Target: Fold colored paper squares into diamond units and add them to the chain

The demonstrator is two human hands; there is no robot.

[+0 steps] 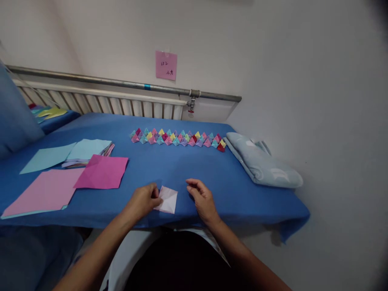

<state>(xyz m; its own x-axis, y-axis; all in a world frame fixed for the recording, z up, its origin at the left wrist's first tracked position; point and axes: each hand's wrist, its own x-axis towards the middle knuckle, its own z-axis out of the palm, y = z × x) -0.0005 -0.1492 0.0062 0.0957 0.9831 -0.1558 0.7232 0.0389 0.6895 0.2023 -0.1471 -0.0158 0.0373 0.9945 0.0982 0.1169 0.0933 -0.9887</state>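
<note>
The folded pale pink paper (167,199) is seen lying flat on the blue-covered tabletop (169,165), close to the near edge and right in front of the person. It is flanked by the 2 hands. The left hand (143,201) is the nearer one: its fingers are curled shut on the paper's left edge, in what looks like a pinch. The right hand (202,199) is set down just to the right of the paper, fingers loosely bent, nothing held, with a strip of blue cloth showing between it and the paper.

So the paper lies to the right of the left hand and to the left of the right hand. Its longer diagonal appears to run roughly from near to far, with a point turned toward the near edge.

Further back, a row of small folded pieces (178,138) in many colours is laid out across the tabletop. To the left, a magenta sheet (102,171), a pale pink sheet (45,192) and a stack of light blue sheets (87,150) are spread. A folded light blue cloth (263,163) is seen at the right edge.
</note>
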